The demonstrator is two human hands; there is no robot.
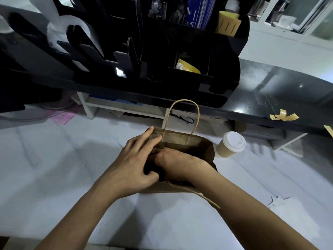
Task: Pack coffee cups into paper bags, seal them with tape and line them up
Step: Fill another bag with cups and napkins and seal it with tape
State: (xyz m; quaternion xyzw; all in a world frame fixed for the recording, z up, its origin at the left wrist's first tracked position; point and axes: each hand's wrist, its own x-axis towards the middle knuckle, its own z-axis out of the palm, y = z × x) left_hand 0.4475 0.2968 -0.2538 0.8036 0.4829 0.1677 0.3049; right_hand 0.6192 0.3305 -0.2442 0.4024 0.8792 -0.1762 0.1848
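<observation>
Your right hand [173,163] reaches down into the mouth of the brown kraft paper bag with twisted paper handles [201,145], so its fingers are hidden inside and you cannot tell whether they grip anything. Your left hand [134,163] holds the bag's left edge: the thumb pinches the near rim while the straight fingers lie along the far wall.

The bag stands upright on the white work surface [54,168], mouth up, its long axis running left to right. The far handle stands in an arch; the near one hangs over your right forearm.

Just right of the bag, apart from it, a tan paper coffee cup with a white plastic lid [230,144] stands upright. No printing shows on cup or bag.

Curled strips of yellowish tape [282,116] lie at the edge of the black counter [270,87]. The black cardboard organiser [162,51] behind is too dark to read, and the pink sheet [63,117] under it is blurred.
</observation>
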